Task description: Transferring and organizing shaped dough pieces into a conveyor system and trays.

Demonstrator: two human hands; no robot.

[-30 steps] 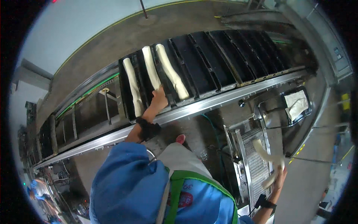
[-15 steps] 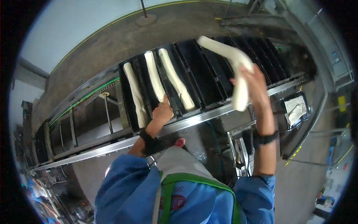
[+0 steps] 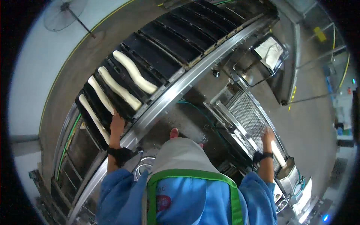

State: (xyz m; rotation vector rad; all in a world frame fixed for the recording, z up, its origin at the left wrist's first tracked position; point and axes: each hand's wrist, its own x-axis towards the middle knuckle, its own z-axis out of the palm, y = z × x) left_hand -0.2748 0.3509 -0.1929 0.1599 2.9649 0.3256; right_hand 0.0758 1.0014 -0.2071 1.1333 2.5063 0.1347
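Note:
Four pale, long dough rolls (image 3: 129, 69) lie in separate compartments of black trays (image 3: 157, 52) on the metal conveyor. My left hand (image 3: 117, 124) has its fingers closed on the near end of the second roll (image 3: 99, 92) from the left. At the right, my right hand (image 3: 267, 135) is over a steel mesh belt (image 3: 242, 108), at the upper end of another pale roll (image 3: 278, 153) lying there; it is blurred, so its grip cannot be made out.
A standing fan (image 3: 65, 11) is by the back wall. The conveyor's steel rail (image 3: 176, 84) crosses in front of me. A chair-like metal frame holds a tray with white cloth (image 3: 268, 52). A hose (image 3: 198, 110) runs along the floor beside steel bowls (image 3: 144, 165) and railings (image 3: 296, 75).
The roll my right hand carried over the trays now lies among the others, making several. My right hand has moved down to the mesh belt. The view has swung round.

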